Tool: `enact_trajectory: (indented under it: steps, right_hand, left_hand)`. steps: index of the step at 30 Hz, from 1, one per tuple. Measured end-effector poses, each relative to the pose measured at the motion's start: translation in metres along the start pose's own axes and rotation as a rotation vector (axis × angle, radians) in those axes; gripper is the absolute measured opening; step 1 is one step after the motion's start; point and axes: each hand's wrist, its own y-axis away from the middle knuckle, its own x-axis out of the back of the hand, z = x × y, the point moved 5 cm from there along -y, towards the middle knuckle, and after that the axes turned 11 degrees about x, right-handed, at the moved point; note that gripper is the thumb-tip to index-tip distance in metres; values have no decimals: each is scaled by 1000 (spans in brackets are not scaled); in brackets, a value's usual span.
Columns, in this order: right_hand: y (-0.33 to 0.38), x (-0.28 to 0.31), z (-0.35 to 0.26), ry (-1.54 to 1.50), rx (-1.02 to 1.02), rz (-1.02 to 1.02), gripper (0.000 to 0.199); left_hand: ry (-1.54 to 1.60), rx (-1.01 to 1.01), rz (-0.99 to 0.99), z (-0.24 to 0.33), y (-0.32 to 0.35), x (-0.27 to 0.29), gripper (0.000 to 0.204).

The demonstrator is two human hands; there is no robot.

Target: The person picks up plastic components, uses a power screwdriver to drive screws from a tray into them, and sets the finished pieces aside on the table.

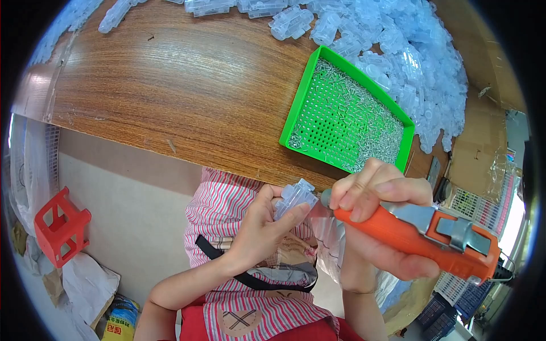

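My left hand (pixel 263 224) grips a small clear plastic part (pixel 294 197) just below the table's front edge. My right hand (pixel 378 219) is wrapped around an orange electric screwdriver (pixel 421 233) with a grey metal clip, and its tip (pixel 325 199) points at the clear part. A green perforated tray (pixel 301 94) full of small silver screws sits on the wooden table (pixel 187 79) just above my hands.
A large heap of clear plastic parts (pixel 398 45) covers the table's far right, with more parts (pixel 210 5) along the far edge. A red plastic stool (pixel 60 227) and bags lie on the floor at the left. Crates (pixel 466 290) stand at the lower right.
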Motion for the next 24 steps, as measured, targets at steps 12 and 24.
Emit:
enact_trajectory:
  steps: [12, 24]
  right_hand:
    - [8, -7, 9, 140, -70, -81, 81]
    - [-15, 11, 7, -203, 12, 120, 82]
  left_hand:
    - [-97, -112, 88, -5, -1, 5, 26]
    - [-214, -27, -2, 4, 2, 5, 28]
